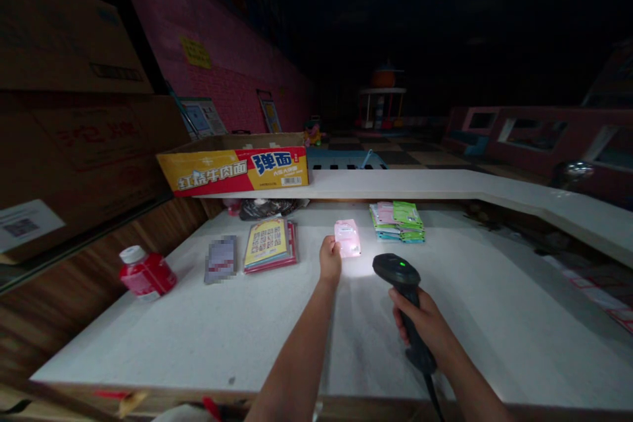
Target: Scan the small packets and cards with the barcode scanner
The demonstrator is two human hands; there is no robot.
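Between the thumb and fingers of my left hand (330, 260) is the lower left edge of a small pink packet (348, 239). Bright light falls on the packet and on the counter just below it. My right hand (420, 320) is wrapped round the handle of a black barcode scanner (397, 270), whose head points toward the packet. A green light glows on top of the scanner, and its cord runs down past the counter's front edge. Behind the scanner lies a pile of green, pink and blue packets (398, 221), apart from both hands.
Left of my left hand lie a stack of booklets (270, 245) and a flat, blurred-out card-like object (221, 260). A red bottle with a white cap (147, 273) stands farther left. An open yellow-and-red carton (237, 168) sits on the raised ledge (420, 183); large cardboard boxes (84, 151) are stacked at left.
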